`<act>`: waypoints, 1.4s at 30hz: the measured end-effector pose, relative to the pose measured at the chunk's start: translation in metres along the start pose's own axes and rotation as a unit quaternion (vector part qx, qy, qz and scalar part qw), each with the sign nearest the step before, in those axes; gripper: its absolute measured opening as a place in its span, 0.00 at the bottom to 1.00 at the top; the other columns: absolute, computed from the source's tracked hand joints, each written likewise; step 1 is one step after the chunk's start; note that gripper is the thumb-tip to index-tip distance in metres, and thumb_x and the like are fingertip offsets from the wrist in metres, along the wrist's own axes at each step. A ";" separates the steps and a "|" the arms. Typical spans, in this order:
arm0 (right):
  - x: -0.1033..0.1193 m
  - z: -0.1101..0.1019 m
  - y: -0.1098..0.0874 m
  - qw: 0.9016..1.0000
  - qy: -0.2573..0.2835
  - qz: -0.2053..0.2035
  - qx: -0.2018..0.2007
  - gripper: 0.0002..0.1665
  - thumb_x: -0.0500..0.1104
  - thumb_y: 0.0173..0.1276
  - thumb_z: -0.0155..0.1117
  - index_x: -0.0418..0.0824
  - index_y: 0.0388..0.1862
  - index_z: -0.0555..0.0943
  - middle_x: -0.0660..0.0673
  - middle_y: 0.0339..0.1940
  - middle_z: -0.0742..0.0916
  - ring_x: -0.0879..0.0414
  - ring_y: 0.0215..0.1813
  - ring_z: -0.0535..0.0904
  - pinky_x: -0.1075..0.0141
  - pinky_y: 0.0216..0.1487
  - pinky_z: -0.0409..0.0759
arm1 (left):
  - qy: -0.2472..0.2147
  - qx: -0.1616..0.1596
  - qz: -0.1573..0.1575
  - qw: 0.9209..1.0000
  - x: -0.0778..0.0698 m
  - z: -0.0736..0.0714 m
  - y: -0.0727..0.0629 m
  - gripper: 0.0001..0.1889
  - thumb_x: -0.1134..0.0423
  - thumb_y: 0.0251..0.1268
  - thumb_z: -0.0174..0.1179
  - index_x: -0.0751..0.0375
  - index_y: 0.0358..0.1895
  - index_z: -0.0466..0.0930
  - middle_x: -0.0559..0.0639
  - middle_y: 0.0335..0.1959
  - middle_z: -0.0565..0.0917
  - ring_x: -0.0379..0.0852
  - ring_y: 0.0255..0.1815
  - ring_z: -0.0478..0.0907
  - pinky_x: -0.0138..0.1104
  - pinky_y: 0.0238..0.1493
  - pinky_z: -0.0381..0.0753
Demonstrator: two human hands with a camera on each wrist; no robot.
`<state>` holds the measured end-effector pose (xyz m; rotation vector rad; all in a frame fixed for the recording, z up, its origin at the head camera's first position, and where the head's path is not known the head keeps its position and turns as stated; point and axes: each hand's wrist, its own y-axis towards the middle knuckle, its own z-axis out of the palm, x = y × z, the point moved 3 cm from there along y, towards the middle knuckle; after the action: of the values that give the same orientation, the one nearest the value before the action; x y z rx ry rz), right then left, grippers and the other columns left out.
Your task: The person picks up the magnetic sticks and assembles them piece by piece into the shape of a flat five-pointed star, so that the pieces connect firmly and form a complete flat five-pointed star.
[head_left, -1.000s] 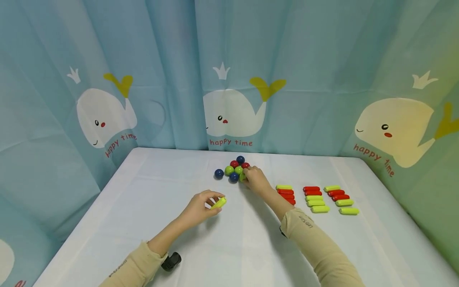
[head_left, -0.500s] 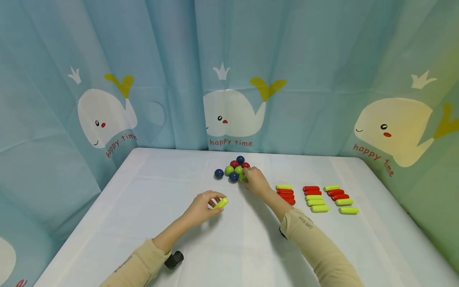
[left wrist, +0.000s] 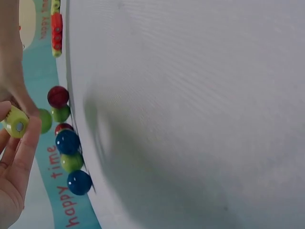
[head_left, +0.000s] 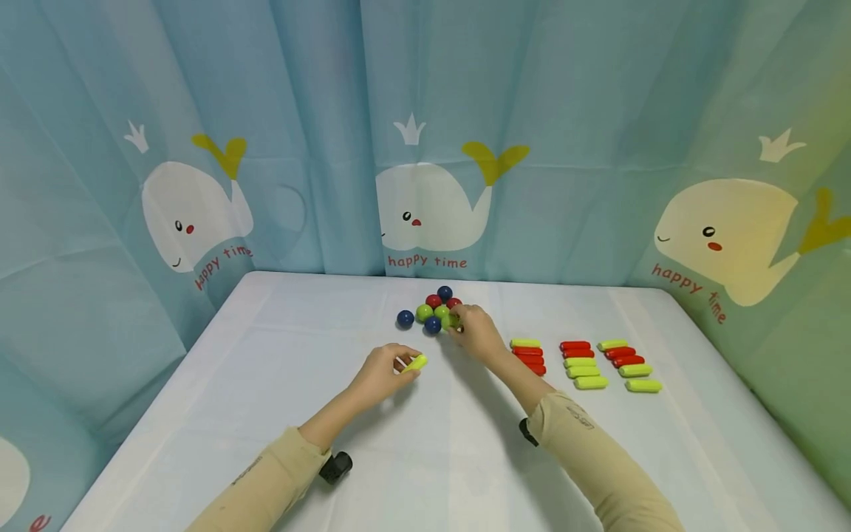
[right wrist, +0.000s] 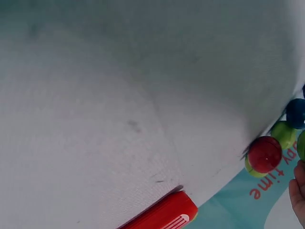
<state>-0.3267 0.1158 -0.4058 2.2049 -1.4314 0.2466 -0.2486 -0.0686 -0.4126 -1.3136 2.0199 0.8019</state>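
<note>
In the head view my left hand [head_left: 380, 375] pinches a short yellow-green stick [head_left: 415, 363] above the table. The left wrist view shows the stick's ridged end [left wrist: 15, 123] between thumb and fingers. My right hand [head_left: 480, 336] is at the right side of a ball cluster, its fingers on a green ball [left wrist: 45, 120]. That ball also shows at the fingertips in the right wrist view. Beside it are another green ball [head_left: 424, 313], a red ball [head_left: 433, 301] and a dark blue ball [head_left: 433, 325]. One more blue ball [head_left: 405, 319] lies at the cluster's left.
Right of the right forearm lie three columns of red and yellow-green sticks, including a red stick [head_left: 575, 346] and a yellow-green stick [head_left: 643, 386]. The white table [head_left: 279, 347] ends at a blue curtain [head_left: 319, 133] with whale prints.
My left hand has moved a little forward and to the right with the yellow-green stick, nearer the balls. My right hand stays at the cluster, its fingers shifting slightly on the green ball.
</note>
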 end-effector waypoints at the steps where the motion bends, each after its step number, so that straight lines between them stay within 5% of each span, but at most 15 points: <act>1: 0.000 -0.002 -0.001 1.000 0.014 0.006 -0.001 0.17 0.35 0.59 0.68 0.31 0.46 0.79 0.38 0.36 0.85 0.50 0.37 0.76 0.61 0.41 0.80 | 0.000 -0.001 0.000 1.000 -0.001 0.000 0.001 0.14 0.66 0.58 0.64 0.64 0.48 0.82 0.56 0.38 0.83 0.43 0.33 0.78 0.29 0.35 0.77; 5: 0.004 -0.007 -0.006 0.997 0.078 0.021 -0.004 0.19 0.36 0.60 0.67 0.30 0.50 0.78 0.37 0.40 0.85 0.47 0.39 0.77 0.59 0.43 0.80 | -0.006 -0.007 -0.004 1.000 -0.001 0.001 0.005 0.14 0.67 0.57 0.64 0.65 0.48 0.81 0.56 0.37 0.83 0.43 0.33 0.78 0.30 0.34 0.77; 12: 0.013 -0.013 -0.016 0.986 0.166 -0.010 -0.021 0.18 0.35 0.61 0.65 0.30 0.49 0.79 0.36 0.39 0.85 0.47 0.39 0.82 0.58 0.44 0.82 | -0.027 -0.030 -0.016 0.999 0.000 -0.001 0.007 0.14 0.68 0.56 0.65 0.64 0.46 0.81 0.55 0.35 0.83 0.42 0.30 0.77 0.30 0.31 0.76; 24: 0.028 -0.018 -0.032 0.961 0.274 -0.022 0.034 0.16 0.38 0.64 0.63 0.30 0.48 0.79 0.35 0.41 0.86 0.49 0.39 0.83 0.64 0.44 0.82 | -0.054 -0.029 -0.032 0.998 -0.001 -0.003 0.003 0.15 0.69 0.55 0.65 0.65 0.47 0.80 0.56 0.35 0.82 0.42 0.30 0.77 0.29 0.31 0.76; 35: 0.039 -0.017 -0.037 0.952 0.296 -0.052 0.058 0.15 0.36 0.64 0.63 0.29 0.48 0.79 0.35 0.42 0.86 0.49 0.41 0.82 0.69 0.44 0.81 | -0.078 -0.038 -0.023 0.996 -0.004 -0.002 -0.003 0.15 0.72 0.53 0.64 0.68 0.47 0.79 0.57 0.35 0.82 0.46 0.31 0.81 0.30 0.30 0.79; 42: 0.046 -0.016 -0.042 0.946 0.313 -0.044 0.077 0.17 0.37 0.63 0.64 0.29 0.49 0.79 0.35 0.43 0.85 0.49 0.43 0.81 0.66 0.47 0.81 | -0.103 -0.010 -0.029 0.994 -0.004 0.002 -0.006 0.24 0.68 0.58 0.63 0.65 0.59 0.72 0.57 0.34 0.82 0.45 0.28 0.83 0.30 0.28 0.78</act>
<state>-0.2676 0.0998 -0.3860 2.0275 -0.9800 0.9586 -0.2419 -0.0671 -0.4116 -1.2395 1.8090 0.8948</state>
